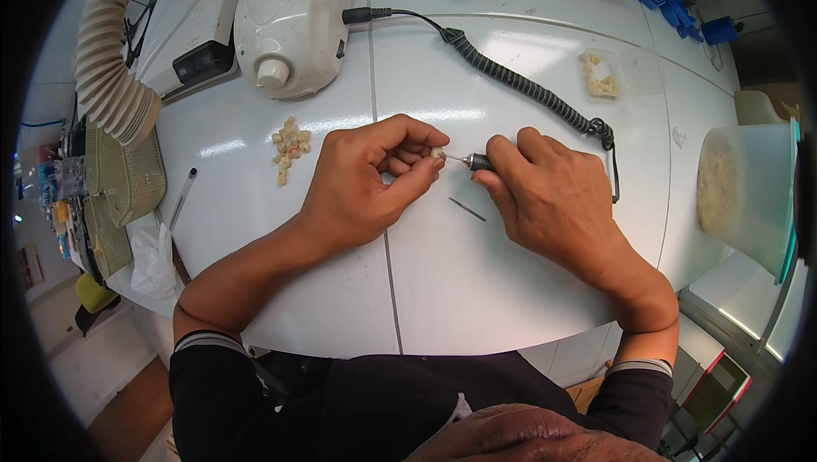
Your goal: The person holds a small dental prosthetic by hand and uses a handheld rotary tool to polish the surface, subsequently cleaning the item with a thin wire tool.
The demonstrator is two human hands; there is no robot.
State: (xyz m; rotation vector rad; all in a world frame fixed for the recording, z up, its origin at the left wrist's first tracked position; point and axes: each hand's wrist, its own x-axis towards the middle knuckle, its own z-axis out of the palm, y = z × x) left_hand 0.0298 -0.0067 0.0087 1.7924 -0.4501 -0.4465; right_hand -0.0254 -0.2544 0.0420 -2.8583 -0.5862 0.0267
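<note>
My left hand [362, 174] pinches a small cream-coloured piece that looks like a dental crown [437, 153] between thumb and forefinger. Wrapped in my right hand [549, 190] is a rotary handpiece [482, 162], its thin metal bur pointing left. The bur's tip meets the crown or lies right beside it; I cannot tell which. A loose bur [467, 208] rests on the white table below the handpiece. Left of my left hand lies a pile of similar small crowns [290, 145]. A coiled black cord [519, 72] runs toward the handpiece, partly hidden behind my right hand.
A white control unit [289, 24] stands at the far left, beside a ribbed hose [115, 54]. At the far right sits a small clear box [601, 75] with more pieces. A translucent tub [742, 190] stands at the right edge. Left are a pen [183, 198] and a plastic bag [154, 262].
</note>
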